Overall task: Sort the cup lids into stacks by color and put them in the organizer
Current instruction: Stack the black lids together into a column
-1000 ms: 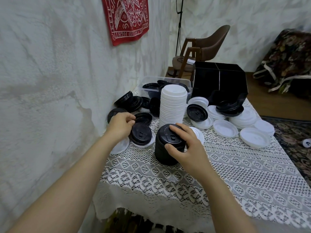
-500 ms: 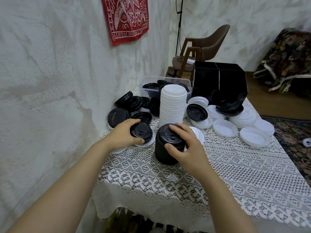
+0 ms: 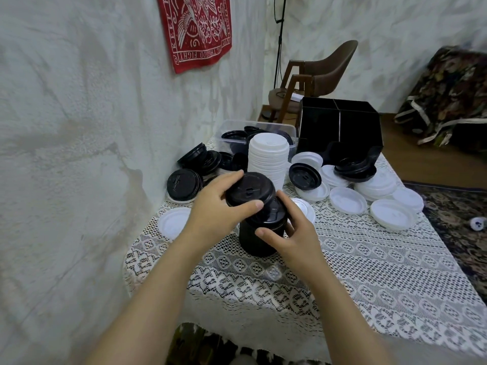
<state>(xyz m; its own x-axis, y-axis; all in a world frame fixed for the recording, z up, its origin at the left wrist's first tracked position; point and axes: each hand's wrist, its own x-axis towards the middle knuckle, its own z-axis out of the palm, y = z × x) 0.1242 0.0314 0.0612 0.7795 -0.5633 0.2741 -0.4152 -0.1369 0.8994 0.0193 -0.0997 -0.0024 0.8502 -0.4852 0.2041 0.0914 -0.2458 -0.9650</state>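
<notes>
Alignment of lid over stack governs the coming move. At the left, the left hand is clamped on a black lid, pinched at its rim and held tilted, just above and left of the black lid stack standing on the bench. The stack is clasped at its side by the right hand. Levelling and a slight rightward shift are judged necessary before lowering.

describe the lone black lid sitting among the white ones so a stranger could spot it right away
Find the tall white stack on the table. Just right of it a black lid leans tilted on loose white lids, top facing the camera. It is the only single black lid there; the other black ones on that side form a pile by the organizer.
</notes>
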